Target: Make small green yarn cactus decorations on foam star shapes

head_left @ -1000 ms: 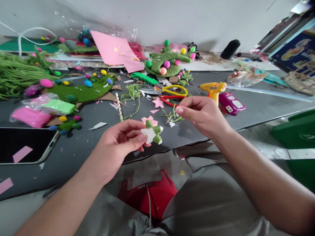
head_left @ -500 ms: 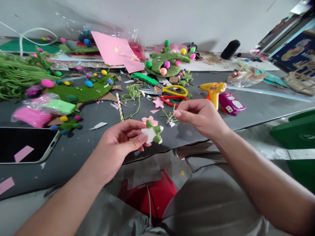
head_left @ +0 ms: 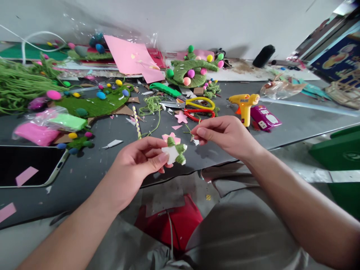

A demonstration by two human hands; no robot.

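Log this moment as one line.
left hand: holds white star with green yarn | right hand: fingers pinched, contents unclear | pink star: on table, near scissors | glue gun: on table

- I see a pale wall [head_left: 180, 22] on the far side.
- A dark table [head_left: 292, 127] stretches left to right.
- Grey floor [head_left: 207, 188] shows below its near edge.
- Right: a green bin [head_left: 337, 148].

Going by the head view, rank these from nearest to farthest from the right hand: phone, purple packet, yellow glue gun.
1. Yellow glue gun: just beyond the right hand, slightly right.
2. Purple packet: right of the glue gun.
3. Phone: at the table's far left.
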